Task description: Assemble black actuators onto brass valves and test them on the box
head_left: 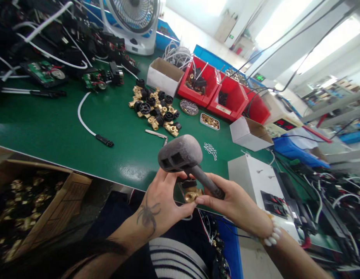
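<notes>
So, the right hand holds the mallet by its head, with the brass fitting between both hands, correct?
No: in the head view, the right hand holds the mallet by its handle. The brass fitting is between that hand and the left hand.

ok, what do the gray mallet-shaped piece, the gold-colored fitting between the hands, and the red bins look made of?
Gray mallet-shaped piece: probably rubber or plastic; matte, with pale scuffing or dust.
Gold-colored fitting: likely brass, from its yellow metallic shine; could be plated.
Red bins: likely molded plastic; even color, smooth walls, slight gloss.
</notes>
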Demonstrator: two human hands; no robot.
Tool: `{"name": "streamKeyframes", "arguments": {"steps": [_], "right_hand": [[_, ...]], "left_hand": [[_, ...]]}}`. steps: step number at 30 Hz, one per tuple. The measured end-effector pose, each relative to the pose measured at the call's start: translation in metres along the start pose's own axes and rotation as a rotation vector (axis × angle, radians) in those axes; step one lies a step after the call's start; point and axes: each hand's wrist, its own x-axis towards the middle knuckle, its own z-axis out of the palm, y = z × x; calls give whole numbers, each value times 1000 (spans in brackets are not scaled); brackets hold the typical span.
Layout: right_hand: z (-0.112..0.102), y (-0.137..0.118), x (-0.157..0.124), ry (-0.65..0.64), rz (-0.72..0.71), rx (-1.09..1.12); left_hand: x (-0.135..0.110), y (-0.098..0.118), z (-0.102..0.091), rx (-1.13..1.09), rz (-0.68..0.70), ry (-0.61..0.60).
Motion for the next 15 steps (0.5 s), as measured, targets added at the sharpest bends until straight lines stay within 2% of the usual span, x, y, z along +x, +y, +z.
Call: {"name": "streamKeyframes", "arguments": {"steps": [5, 10, 13, 15], "right_hand": [[-3, 10, 3, -74, -42, 70], [3, 19, 4, -115, -10, 225], [4, 18, 4, -98, -9, 254], [2, 16, -2, -45, -28, 197]], "left_hand": [[1, -1, -2, -29, 9, 31], [4, -1, -4, -83, 31, 13], [5, 0, -4, -81, 44, 10], [6, 0, -4, -97, 37, 11]]}}
